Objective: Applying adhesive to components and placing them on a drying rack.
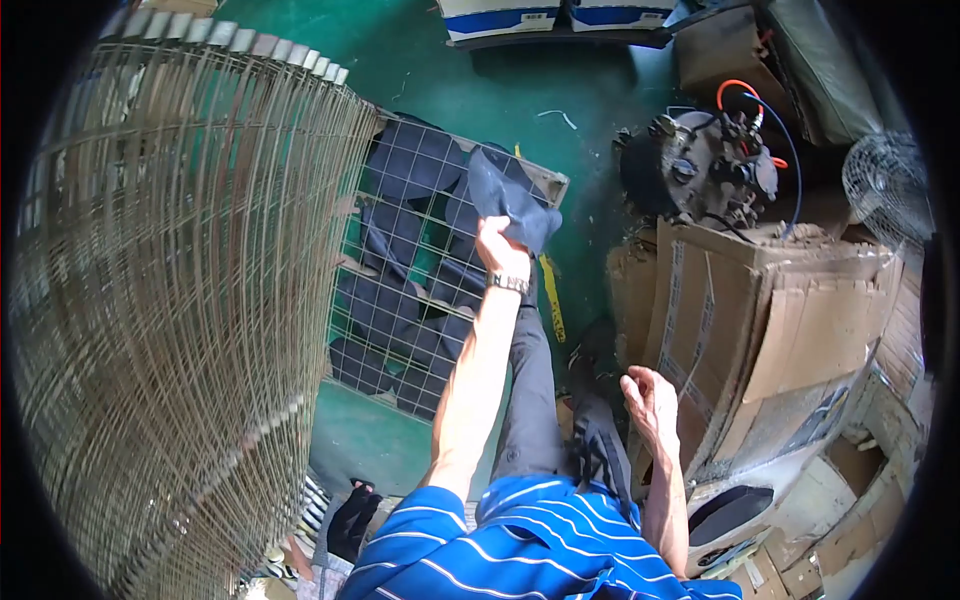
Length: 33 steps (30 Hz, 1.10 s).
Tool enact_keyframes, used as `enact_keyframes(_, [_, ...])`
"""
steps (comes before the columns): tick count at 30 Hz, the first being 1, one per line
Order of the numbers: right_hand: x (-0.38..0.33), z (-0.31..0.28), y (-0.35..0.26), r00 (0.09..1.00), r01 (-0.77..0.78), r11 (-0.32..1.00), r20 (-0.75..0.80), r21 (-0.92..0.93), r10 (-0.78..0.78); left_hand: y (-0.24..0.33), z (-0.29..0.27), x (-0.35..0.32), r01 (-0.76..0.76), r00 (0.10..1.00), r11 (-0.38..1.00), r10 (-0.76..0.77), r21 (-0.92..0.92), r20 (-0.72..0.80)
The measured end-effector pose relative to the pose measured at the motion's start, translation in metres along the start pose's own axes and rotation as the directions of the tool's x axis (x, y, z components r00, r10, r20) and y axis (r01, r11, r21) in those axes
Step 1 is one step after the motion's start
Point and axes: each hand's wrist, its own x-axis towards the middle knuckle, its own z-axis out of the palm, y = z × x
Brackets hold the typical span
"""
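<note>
My left hand [500, 250] is closed on a dark blue-grey flat piece [508, 200], a limp sheet bent over the fingers; its exact material is unclear. It is held over the far right part of a lowered wire shelf [556, 186]. Several dark cut pieces [410, 160] lie spread on that shelf, some overlapping. My right hand [653, 402] hangs beside the cardboard box with loosely curled fingers, and nothing shows in it.
Raised wire shelves of a drying rack [190, 300] fill the left side. On the right stands a large cardboard box [730, 320], with a grimy metal pressure tank [690, 165] and a fan [888, 185] behind. Blue-and-white boxes [510, 20] sit at the far edge. Yellow tape [551, 300] marks the green floor.
</note>
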Motion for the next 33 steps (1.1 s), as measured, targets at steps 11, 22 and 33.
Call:
enact_keyframes(11, [0.09,0.132,0.034,0.97,-0.157,0.984,0.172,-0.084,0.17,0.099,-0.046,0.267,-0.046,0.998,0.996,0.05,-0.082,0.048])
enact_keyframes(22, [0.123,0.229,0.072,0.893,-0.299,0.954,0.351,-0.008,0.283,0.16,-0.344,0.461,-0.062,0.81,0.881,0.319,0.469,-0.493])
enact_keyframes(33, [0.056,0.146,0.04,0.934,-0.291,0.939,0.267,0.186,0.236,-0.023,-0.382,0.134,-0.156,0.986,-0.267,-0.093,0.951,0.136])
